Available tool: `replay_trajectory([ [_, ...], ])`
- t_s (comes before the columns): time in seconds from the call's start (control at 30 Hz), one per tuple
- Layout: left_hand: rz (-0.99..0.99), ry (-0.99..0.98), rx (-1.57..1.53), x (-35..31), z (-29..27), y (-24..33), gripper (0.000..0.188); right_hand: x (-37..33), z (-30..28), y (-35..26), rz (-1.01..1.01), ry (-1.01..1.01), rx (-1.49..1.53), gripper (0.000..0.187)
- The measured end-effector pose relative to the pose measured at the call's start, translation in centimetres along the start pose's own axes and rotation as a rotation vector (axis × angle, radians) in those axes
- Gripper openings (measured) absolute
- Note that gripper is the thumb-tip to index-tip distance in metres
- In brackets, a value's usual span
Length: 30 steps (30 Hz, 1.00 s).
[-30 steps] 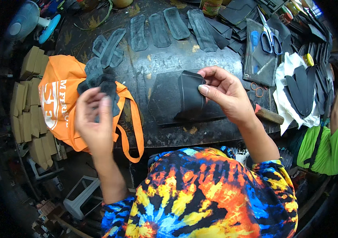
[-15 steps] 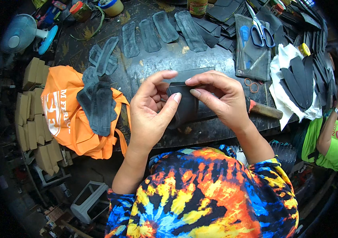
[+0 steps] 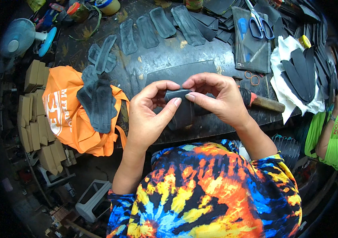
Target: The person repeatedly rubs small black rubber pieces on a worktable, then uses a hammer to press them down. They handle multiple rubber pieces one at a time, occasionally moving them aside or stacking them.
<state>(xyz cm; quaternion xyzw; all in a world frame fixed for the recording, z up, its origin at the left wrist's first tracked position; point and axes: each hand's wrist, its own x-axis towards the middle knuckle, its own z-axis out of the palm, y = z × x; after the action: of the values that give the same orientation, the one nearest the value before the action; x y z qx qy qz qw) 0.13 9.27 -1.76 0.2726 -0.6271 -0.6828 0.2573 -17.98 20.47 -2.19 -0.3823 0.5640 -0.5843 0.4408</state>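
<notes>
Between my hands is a black sheet piece, leather-like point(image 3: 182, 114), with its upper edge folded over. My left hand point(image 3: 150, 112) pinches the fold's left part, thumb on the near side and index finger along the top. My right hand point(image 3: 220, 97) pinches the same edge a little further right, so the two thumbs nearly meet. The held piece hangs toward me over the near part of the table. Under and beyond it lies a larger flat black sheet point(image 3: 177, 71). Just right of my right hand rests a hammer with a wooden handle point(image 3: 269, 104).
Several dark strips point(image 3: 148, 31) lie at the back; more rest on an orange bag point(image 3: 63, 107) at left. Blue-handled scissors point(image 3: 261, 28) lie on a clear pouch point(image 3: 252, 55). Black oval pieces point(image 3: 299, 75) sit on white cloth point(image 3: 278, 63). Another person's arm point(image 3: 328, 131) shows far right.
My left index finger has come down onto the folded edge, and both hands' fingertips are closer together. The folded edge now lies flatter toward me. The view has shifted slightly.
</notes>
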Motion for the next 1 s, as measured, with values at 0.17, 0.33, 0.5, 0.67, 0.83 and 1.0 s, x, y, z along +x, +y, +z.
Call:
replay_trajectory([
  [0.17, -0.018, -0.022, 0.055, -0.09, -0.21, -0.34, 0.027, -0.22, -0.23, 0.22, -0.012, -0.011, -0.115, 0.021],
  [0.33, -0.03, -0.026, 0.071, -0.13, -0.15, -0.48, 0.025, -0.38, -0.14, 0.39, -0.025, 0.01, -0.159, 0.018],
  [0.5, -0.03, -0.026, 0.112, -0.28, -0.23, -0.46, 0.023, -0.51, -0.04, 0.53, 0.013, 0.0, -0.139, 0.017],
  [0.67, -0.03, -0.046, 0.153, -0.13, -0.37, -0.44, 0.023, -0.5, -0.28, 0.66, 0.052, -0.035, -0.109, 0.015],
  [0.83, -0.01, -0.056, 0.178, -0.29, -0.4, -0.14, 0.023, -0.59, -0.26, 0.98, 0.093, -0.043, -0.068, 0.013],
  [1.0, -0.046, -0.052, 0.171, -0.61, -0.59, 0.07, 0.023, -0.73, -0.4, 0.84, 0.065, -0.056, -0.091, 0.013],
])
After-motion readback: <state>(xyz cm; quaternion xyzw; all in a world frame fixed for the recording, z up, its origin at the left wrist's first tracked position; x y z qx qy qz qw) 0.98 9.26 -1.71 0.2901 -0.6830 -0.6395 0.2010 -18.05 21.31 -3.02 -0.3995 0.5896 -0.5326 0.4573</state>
